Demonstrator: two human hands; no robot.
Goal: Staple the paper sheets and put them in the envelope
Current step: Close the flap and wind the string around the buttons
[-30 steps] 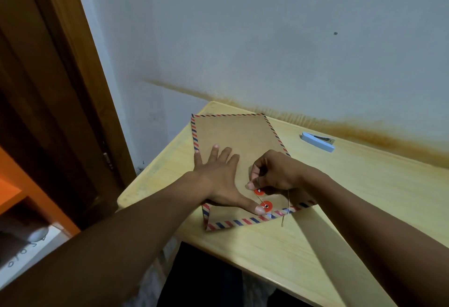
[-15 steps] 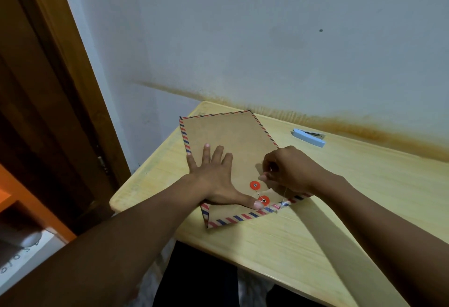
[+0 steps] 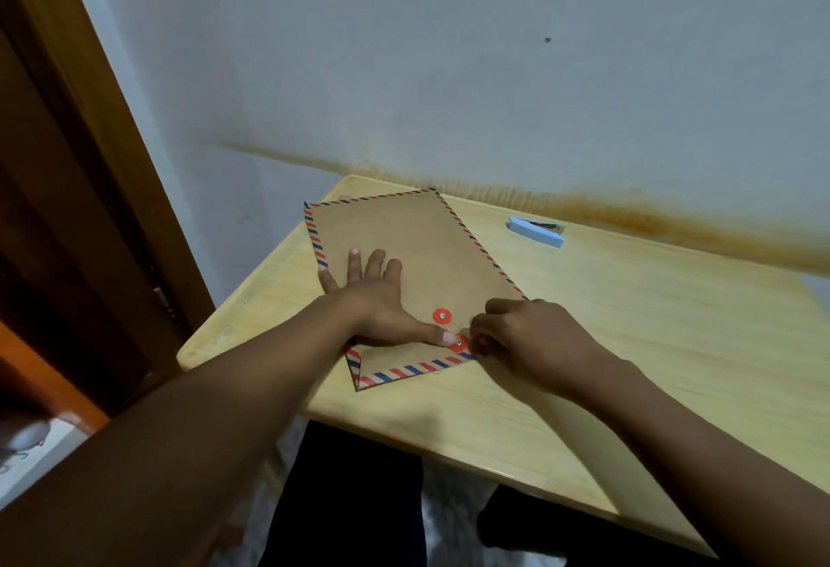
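Left edge of frame: brown door frame (image 3: 90,162). Centre: envelope (image 3: 417,243) lies flat on the bench (image 3: 629,342), skewed, far corner near the wall (image 3: 449,50), striped near edge toward me. My left hand (image 3: 375,301) is spread wide and flat on the envelope, fingers straight, thumb pressing just beside the lower disc (image 3: 459,345). Upper disc (image 3: 442,316) sits clear just above it. Right hand (image 3: 534,337) is at the envelope's right edge, fingers curled tight against the lower disc; I cannot tell whether they pinch anything. Upper right of the envelope, well apart: blue stapler (image 3: 536,232), lying on the bench near the wall.
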